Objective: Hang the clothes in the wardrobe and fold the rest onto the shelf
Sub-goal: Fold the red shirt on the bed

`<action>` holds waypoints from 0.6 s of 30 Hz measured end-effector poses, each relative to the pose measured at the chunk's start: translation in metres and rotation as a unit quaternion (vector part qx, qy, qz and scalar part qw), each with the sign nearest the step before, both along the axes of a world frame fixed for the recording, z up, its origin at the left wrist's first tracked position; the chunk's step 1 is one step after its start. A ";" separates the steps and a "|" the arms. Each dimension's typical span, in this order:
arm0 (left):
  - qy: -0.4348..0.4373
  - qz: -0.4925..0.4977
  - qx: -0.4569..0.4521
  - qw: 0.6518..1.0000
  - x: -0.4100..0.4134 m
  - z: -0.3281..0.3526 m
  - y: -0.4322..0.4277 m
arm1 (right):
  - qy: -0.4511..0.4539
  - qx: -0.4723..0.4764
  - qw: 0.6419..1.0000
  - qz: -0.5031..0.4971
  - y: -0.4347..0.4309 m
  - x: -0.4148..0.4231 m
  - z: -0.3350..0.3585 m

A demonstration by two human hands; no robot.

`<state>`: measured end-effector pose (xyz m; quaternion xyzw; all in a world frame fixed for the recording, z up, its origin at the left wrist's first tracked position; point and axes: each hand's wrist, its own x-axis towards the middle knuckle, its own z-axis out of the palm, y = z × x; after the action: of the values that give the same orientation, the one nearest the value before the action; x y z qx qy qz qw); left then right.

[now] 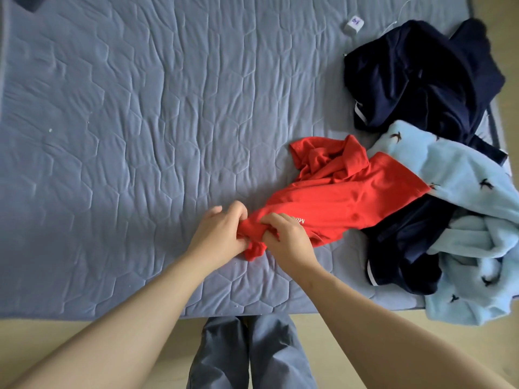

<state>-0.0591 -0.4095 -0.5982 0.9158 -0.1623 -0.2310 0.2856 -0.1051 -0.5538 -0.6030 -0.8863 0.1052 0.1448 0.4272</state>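
- Quilted grey-blue mattress (140, 136); dark navy clothes (421, 80) and a light blue garment (463, 178) piled at its right edge.
- Left hand (217, 234) and right hand (286, 240) both grip the red shirt (337, 192), fingers curled into bunched cloth near the front edge.

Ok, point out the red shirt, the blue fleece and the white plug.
red shirt (345, 192): head view, on its flat middle panel.
blue fleece (460, 175): head view, on its upper fold, between the bird prints.
white plug (353, 24): head view, on its labelled face.

The bed cover (140, 136) is matt quilted cloth, puckered along its stitching. The red shirt (337, 192) is thin, smooth matt knit — the light-blue garment (463, 169) fleecy and soft-napped, the navy garments (421, 80) smooth, faintly sheeny.
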 end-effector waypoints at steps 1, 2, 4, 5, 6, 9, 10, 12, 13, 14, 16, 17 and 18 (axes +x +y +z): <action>0.038 0.030 -0.002 0.999 0.000 0.005 0.001 | -0.009 0.004 1.000 0.007 0.003 0.000 0.005; 0.061 0.047 -0.003 0.997 0.000 0.012 0.002 | -0.015 0.006 1.000 0.008 0.005 0.002 0.010; 0.060 0.045 -0.007 0.997 0.001 0.023 0.002 | -0.014 0.003 1.000 -0.016 0.006 0.004 0.016; 0.055 0.050 -0.020 0.997 0.002 0.029 0.002 | -0.009 -0.003 1.000 -0.029 0.004 0.005 0.021; 0.059 0.065 -0.041 0.995 0.002 0.038 0.003 | -0.001 -0.010 0.999 -0.038 0.003 0.006 0.026; 0.104 0.129 -0.101 0.981 0.003 0.061 0.007 | 0.040 -0.065 0.997 -0.029 -0.004 0.008 0.038; 0.119 0.147 -0.126 0.974 0.003 0.069 0.009 | 0.058 -0.087 0.994 -0.023 -0.005 0.008 0.042; 0.148 0.190 -0.194 0.951 0.000 0.091 0.012 | 0.093 -0.109 0.989 -0.020 -0.007 0.009 0.054; 0.157 0.214 -0.227 0.937 -0.001 0.105 0.014 | 0.106 -0.110 0.988 -0.018 -0.007 0.009 0.062; 0.161 0.231 -0.254 0.925 -0.001 0.114 0.015 | 0.121 -0.110 0.986 -0.019 -0.008 0.010 0.067; 0.147 0.258 -0.296 0.908 0.002 0.133 0.018 | 0.143 -0.107 0.984 -0.024 -0.007 0.013 0.079; 0.134 0.268 -0.304 0.904 0.005 0.141 0.020 | 0.152 -0.105 0.982 -0.029 -0.007 0.015 0.085; 0.120 0.275 -0.306 0.904 0.007 0.151 0.023 | 0.158 -0.103 0.981 -0.035 -0.005 0.018 0.094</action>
<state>-0.0521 -0.3862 -0.4473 0.7571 0.0691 -0.1905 0.6211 -0.0866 -0.5588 -0.5095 -0.8872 0.2166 0.2562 0.3167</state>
